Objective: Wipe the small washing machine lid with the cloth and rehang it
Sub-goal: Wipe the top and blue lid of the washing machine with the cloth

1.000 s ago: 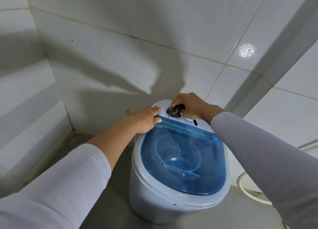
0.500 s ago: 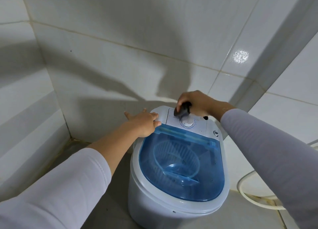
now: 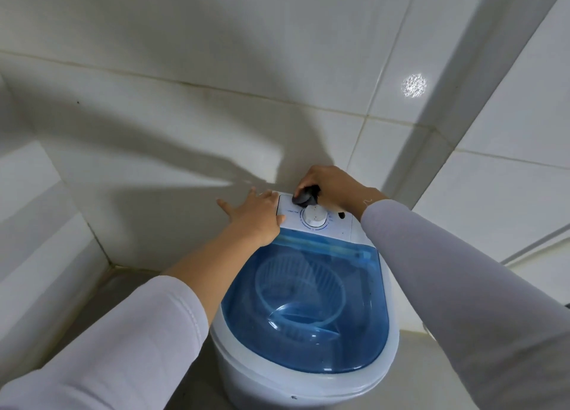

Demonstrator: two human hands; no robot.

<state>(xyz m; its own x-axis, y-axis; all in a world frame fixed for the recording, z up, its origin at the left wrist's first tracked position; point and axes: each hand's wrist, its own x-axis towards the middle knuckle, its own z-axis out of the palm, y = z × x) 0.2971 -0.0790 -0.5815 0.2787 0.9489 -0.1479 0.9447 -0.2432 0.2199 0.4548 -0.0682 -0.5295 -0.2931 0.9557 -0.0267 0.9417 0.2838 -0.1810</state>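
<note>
Dark cloth (image 3: 306, 197) is bunched in your closed right hand (image 3: 334, 187) on the white panel behind the dial (image 3: 314, 216), while your flat, open left hand (image 3: 257, 217) is steadying the washer; press evenly toward the blue lid (image 3: 308, 301).

Both arms wear long, close-fitting sleeves of smooth, pale grey-white stretch fabric. The left sleeve (image 3: 123, 341) is pushed up, ending in a stitched hem that leaves the forearm bare. The right sleeve (image 3: 462, 286) reaches the wrist. The left hand (image 3: 256, 215) and right hand (image 3: 333, 184) are ungloved.
</note>
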